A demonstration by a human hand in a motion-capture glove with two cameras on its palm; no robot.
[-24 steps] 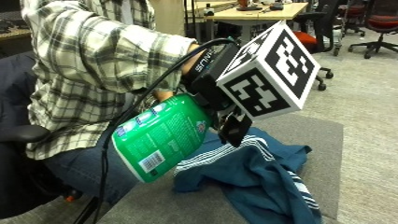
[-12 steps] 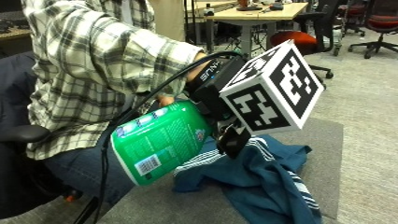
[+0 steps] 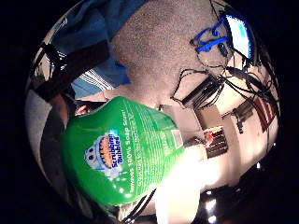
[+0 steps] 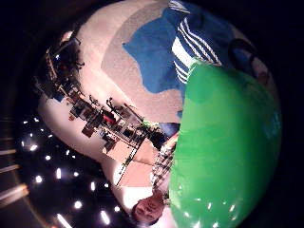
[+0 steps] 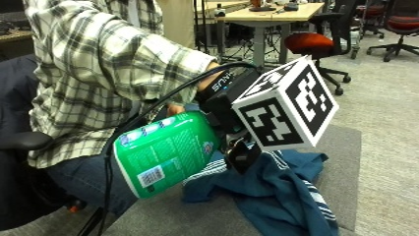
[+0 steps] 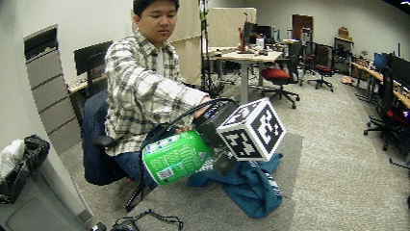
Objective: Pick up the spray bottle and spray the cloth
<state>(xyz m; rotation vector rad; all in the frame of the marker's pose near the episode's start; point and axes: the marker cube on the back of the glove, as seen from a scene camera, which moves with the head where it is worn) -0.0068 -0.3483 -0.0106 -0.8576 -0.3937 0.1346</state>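
A green spray bottle (image 5: 167, 152) hangs tilted over the table's near end, its base towards the person's lap and its top towards the cloth. My gloved right hand (image 5: 223, 98) grips it at the neck; the sprayer head is hidden behind the hand. The blue cloth (image 5: 282, 191), with white stripes, lies crumpled on the grey table (image 5: 344, 157) just under and beyond the hand. The bottle (image 3: 124, 151) fills much of the little finger side palm view, with the cloth (image 3: 93, 28) past it. In the thumb side palm view, the bottle (image 4: 228, 152) sits close beside the cloth (image 4: 161, 52).
The person sits in a dark chair (image 6: 96, 159) at the table's end. Black cables (image 6: 147, 219) lie on the table's near corner. A desk (image 5: 275, 14) and a red office chair (image 5: 314, 42) stand behind on the carpet.
My right hand has dipped a little lower towards the cloth. The bottle stays tilted in its grip, and the cloth has not moved.
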